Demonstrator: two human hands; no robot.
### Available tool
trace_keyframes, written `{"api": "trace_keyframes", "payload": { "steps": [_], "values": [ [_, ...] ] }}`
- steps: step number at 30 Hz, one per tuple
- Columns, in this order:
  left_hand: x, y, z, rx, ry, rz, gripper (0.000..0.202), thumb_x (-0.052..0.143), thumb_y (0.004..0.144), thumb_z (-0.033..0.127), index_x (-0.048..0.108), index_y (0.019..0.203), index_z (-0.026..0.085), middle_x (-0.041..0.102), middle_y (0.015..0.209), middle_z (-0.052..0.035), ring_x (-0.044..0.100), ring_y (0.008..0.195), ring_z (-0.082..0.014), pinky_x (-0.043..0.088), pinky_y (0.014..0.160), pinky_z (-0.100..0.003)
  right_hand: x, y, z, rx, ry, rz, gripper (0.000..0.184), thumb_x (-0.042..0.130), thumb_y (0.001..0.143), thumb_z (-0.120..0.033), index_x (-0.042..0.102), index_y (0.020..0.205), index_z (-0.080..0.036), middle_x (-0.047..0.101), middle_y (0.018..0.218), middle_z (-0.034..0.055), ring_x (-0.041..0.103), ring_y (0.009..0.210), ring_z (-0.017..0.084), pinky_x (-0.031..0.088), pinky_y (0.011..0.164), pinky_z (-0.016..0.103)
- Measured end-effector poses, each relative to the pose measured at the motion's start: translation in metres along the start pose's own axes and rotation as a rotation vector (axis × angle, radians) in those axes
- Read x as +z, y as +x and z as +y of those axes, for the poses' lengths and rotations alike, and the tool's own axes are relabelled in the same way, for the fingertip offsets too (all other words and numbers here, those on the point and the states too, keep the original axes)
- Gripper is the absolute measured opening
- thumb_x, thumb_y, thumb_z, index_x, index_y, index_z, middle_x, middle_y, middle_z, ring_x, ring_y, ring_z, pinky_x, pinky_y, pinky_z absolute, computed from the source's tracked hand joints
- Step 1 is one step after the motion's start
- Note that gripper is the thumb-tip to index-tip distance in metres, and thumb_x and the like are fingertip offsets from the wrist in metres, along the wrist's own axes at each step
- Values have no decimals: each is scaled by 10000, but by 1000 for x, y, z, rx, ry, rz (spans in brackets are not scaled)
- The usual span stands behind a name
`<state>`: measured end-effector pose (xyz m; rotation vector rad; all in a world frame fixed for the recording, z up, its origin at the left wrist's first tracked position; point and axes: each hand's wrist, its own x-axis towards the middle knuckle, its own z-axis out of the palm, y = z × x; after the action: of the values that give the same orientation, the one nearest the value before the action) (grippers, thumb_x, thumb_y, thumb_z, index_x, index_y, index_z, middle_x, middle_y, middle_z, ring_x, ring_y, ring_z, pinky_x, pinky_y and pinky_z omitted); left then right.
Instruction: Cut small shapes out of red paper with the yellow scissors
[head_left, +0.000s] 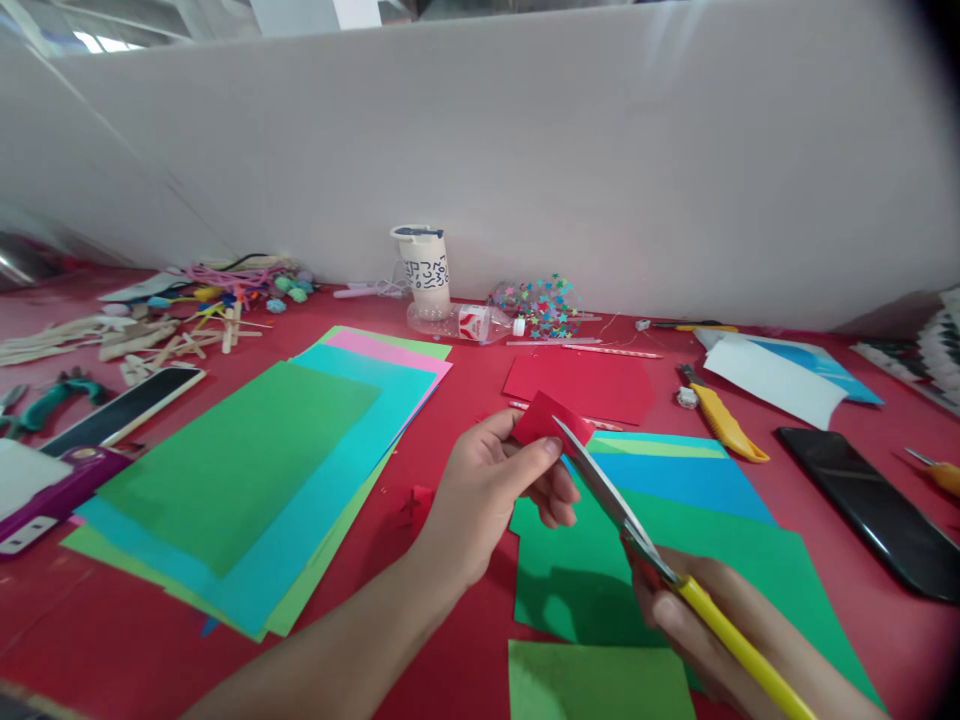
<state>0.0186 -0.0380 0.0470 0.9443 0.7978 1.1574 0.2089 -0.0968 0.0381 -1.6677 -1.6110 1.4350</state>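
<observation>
My left hand (495, 475) pinches a small piece of red paper (541, 418) between thumb and fingers above the table. In my right hand (712, 610) is a pair of scissors (720, 620) with yellow handles. The blade tips touch or lie just over the red paper, near my left thumb; whether they are cutting into it I cannot tell. Green and blue paper sheets (675, 490) lie beneath the scissors. A light green sheet (600, 680) is nearest me. A small red scrap (420, 505) rests on the table left of my left wrist.
A stack of coloured paper (247, 450) covers the left. At right lie a yellow utility knife (726, 420) and a black phone (870, 510). Behind are a red sheet (581, 382), a plastic bottle (465, 322) and a white cup (424, 265). Wooden sticks (150, 335) and pliers (64, 400) sit far left.
</observation>
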Motion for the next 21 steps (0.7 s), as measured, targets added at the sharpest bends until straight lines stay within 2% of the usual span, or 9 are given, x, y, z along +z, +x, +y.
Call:
{"api": "trace_keyframes", "payload": {
  "steps": [9,16,21],
  "values": [
    [-1,0,1,-9,23,2,64,577,858,201,612,823,160,654,540,10,593,414,-101,459,403,-176,4,2,8,-30,-54,80,723,363,619,-902,541,628,-202,389,580,-38,377,551,156,331,511,277],
    [-1,0,-1,-9,40,13,86,584,858,227,598,805,161,653,543,12,592,421,-101,459,405,-179,5,4,17,-42,-52,79,718,361,650,-885,579,659,-201,391,571,-42,365,529,146,317,464,258],
    [0,0,-1,-8,42,12,91,579,861,228,589,804,157,650,539,11,590,418,-102,458,403,-179,5,4,13,-25,-34,67,727,366,628,-895,577,656,-199,377,569,-48,340,523,138,301,454,256]
  ]
}}
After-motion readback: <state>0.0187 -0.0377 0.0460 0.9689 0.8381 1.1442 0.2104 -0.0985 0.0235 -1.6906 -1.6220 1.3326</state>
